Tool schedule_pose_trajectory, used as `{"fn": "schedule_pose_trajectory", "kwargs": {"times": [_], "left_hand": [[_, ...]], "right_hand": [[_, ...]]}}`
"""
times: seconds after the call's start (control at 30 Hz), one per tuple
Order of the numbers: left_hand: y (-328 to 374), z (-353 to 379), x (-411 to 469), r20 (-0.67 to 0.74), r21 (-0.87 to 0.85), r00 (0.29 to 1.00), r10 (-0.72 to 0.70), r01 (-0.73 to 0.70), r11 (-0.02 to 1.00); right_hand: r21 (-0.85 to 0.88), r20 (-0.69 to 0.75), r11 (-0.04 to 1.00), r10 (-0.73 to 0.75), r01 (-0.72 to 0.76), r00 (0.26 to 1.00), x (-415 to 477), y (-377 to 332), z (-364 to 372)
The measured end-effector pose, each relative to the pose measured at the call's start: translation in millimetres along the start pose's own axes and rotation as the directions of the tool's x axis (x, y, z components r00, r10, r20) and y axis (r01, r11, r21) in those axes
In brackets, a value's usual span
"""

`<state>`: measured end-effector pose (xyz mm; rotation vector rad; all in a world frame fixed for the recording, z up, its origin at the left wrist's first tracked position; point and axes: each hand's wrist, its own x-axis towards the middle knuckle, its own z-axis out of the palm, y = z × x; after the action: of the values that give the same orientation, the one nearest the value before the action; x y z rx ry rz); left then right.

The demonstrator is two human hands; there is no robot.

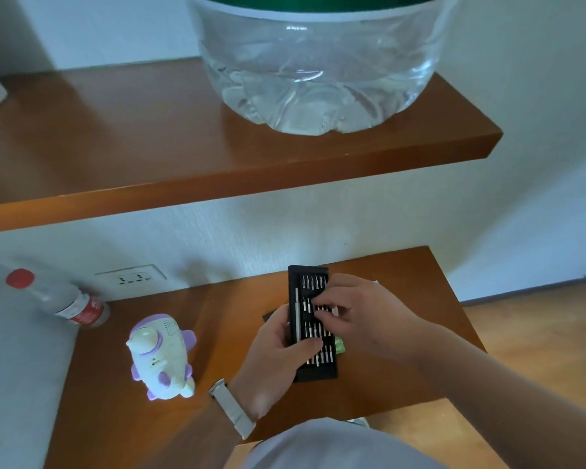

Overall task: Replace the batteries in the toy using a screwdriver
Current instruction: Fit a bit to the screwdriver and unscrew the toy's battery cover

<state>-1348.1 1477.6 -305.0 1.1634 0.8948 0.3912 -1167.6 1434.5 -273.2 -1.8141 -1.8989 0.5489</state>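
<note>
While the left hand [278, 346] grips the bit case [318, 372], thumb across it, the right hand [362, 316] curls its fingers down among the bits (whether one is pinched cannot be told). A jostle could spill loose bits onto the table [217, 309]. The toy [161, 357] stands untouched, well left of both hands.

Wooden table [217, 319], toy [159, 357] (white, purple)

Soft, rather dim daylight, brighter toward the right side. Pale sheen streaks the table [224, 306] and the upper shelf [115, 137], and faint shadow lies on the wall beneath the shelf. Everything looks slightly soft, and straight edges bow near the borders.
</note>
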Motion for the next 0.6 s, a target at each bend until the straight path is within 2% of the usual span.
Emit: {"fn": "schedule_pose_trajectory", "kwargs": {"times": [0.27, 0.5, 0.6], "left_hand": [[5.1, 7.5, 3.4, 0.027, 0.055, 1.000, -0.016, 0.014, 0.998], [5.5, 11.1, 8.7, 0.016, 0.059, 1.000, -0.006, 0.005, 0.998], [5.7, 12.7, 10.8, 0.013, 0.053, 1.000, 0.001, -0.002, 0.999]], "right_hand": [[-0.104, 0.045, 0.985, -0.130, 0.134, 0.990, 5.4, 12.1, -10.4], [-0.182, -0.003, 0.934, -0.315, 0.309, 0.949, 14.2, 20.5, -10.1], [-0.190, -0.011, 0.921, -0.348, 0.340, 0.938, 15.4, 25.8, -10.7]]}}
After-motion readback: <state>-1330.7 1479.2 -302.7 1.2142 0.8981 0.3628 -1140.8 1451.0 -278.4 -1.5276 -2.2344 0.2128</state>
